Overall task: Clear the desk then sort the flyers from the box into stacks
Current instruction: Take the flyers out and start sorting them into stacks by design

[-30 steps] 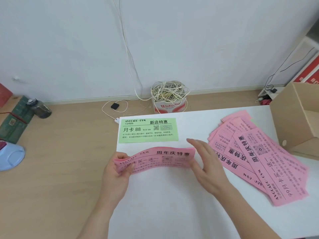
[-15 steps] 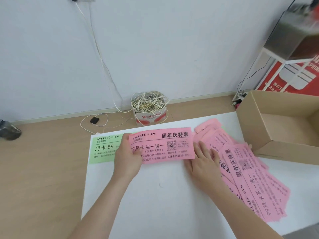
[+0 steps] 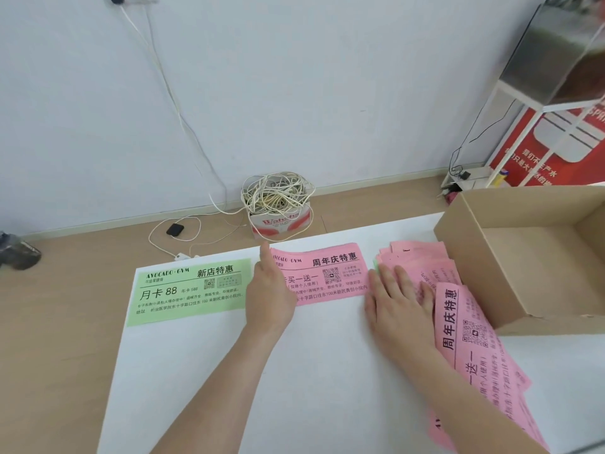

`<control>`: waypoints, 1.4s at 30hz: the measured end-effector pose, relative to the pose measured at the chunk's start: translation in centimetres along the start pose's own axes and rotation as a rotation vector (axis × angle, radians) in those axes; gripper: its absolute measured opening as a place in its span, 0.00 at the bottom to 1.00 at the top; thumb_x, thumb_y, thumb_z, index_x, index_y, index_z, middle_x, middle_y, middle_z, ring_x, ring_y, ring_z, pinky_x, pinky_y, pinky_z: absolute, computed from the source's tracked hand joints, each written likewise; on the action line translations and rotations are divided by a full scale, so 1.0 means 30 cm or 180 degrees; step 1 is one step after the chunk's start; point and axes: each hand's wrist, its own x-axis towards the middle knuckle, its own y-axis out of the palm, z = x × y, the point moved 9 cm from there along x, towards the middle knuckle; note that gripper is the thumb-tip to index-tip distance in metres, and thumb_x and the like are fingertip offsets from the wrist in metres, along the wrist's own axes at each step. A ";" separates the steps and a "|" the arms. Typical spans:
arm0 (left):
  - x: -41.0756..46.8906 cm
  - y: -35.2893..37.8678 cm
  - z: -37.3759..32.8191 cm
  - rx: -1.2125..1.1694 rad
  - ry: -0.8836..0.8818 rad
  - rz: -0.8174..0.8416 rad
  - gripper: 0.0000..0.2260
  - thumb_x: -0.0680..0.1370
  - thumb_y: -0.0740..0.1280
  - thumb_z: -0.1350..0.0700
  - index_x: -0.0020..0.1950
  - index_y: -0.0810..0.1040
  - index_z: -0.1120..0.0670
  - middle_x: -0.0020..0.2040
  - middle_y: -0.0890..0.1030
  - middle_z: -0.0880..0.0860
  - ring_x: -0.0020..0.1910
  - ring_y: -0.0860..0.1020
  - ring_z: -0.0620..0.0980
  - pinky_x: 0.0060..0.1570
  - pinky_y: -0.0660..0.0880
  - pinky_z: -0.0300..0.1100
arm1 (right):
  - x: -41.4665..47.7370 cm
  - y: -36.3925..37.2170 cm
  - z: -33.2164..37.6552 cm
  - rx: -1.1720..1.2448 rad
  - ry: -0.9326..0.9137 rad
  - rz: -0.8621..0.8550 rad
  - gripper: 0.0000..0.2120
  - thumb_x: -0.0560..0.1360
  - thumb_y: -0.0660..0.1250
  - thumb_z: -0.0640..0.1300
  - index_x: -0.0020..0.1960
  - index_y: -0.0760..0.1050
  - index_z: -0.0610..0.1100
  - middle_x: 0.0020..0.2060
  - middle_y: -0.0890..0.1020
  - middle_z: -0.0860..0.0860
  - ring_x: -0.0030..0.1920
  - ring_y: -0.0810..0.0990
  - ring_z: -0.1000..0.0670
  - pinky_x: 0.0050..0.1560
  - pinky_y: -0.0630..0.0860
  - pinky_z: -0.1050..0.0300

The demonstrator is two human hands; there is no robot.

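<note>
A green flyer lies flat at the far left of the white desk. Just right of it lies a pink flyer, and my left hand presses flat on its left end with straight fingers. My right hand rests with flat fingers on the left edge of a loose pile of pink flyers that fans toward the near right. A sliver of green shows under that pile near my fingertips. The open cardboard box stands at the right, its visible inside bare.
Beyond the desk's far edge on the wooden floor stand a small carton full of coiled white cable and a black adapter with cords. A white metal shelf and a red sign are at the far right.
The pink flyer went from being held up and bent in my left hand to lying flat on the desk beside the green one. My right hand moved right onto the pink pile.
</note>
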 end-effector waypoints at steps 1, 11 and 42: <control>0.006 0.008 -0.010 -0.0003 0.0043 0.0007 0.37 0.73 0.63 0.67 0.77 0.46 0.58 0.59 0.72 0.59 0.55 0.75 0.60 0.50 0.70 0.49 | 0.003 0.000 -0.002 0.0007 0.0001 -0.0008 0.25 0.77 0.49 0.53 0.67 0.73 0.46 0.68 0.74 0.50 0.69 0.70 0.45 0.64 0.60 0.36; 0.014 -0.007 0.022 0.0546 0.0559 0.0310 0.44 0.70 0.74 0.52 0.77 0.50 0.54 0.76 0.54 0.58 0.73 0.57 0.58 0.71 0.58 0.49 | 0.034 -0.031 0.014 0.0240 -0.0182 0.0202 0.28 0.78 0.54 0.49 0.77 0.53 0.46 0.77 0.54 0.53 0.78 0.47 0.49 0.72 0.49 0.41; -0.562 0.419 -0.513 0.1328 0.3113 0.1944 0.33 0.70 0.59 0.30 0.72 0.53 0.35 0.78 0.47 0.49 0.74 0.48 0.53 0.72 0.47 0.59 | -0.162 -0.384 -0.498 0.0772 0.0213 -0.0285 0.18 0.71 0.71 0.52 0.29 0.64 0.56 0.27 0.68 0.58 0.38 0.69 0.48 0.39 0.71 0.55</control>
